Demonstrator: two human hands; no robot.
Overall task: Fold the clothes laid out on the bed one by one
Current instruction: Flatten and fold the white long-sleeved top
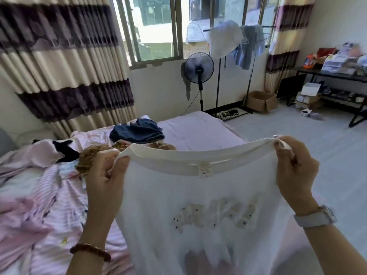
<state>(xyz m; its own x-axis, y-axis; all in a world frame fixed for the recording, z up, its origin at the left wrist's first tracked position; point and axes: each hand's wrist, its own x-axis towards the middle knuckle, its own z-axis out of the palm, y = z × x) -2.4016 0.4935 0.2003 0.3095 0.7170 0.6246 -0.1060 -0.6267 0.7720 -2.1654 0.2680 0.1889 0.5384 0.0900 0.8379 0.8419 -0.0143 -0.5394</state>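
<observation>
I hold a white T-shirt (198, 195) up in front of me, its neckline stretched wide between both hands and a label showing inside the collar. My left hand (105, 175) grips the left end of the neckline. My right hand (294, 165) pinches the right end. A printed pattern shows through the thin cloth lower down. The shirt hangs over the near part of the bed (198, 128), which has a lilac sheet.
On the bed lie a dark blue garment (137, 131), a brown patterned one (89, 155), a black piece (65, 149) and rumpled pink striped bedding (49, 195). A standing fan (199, 69), a clothes rack (236, 40), a cardboard box (261, 101) and a cluttered black table (333, 74) stand beyond.
</observation>
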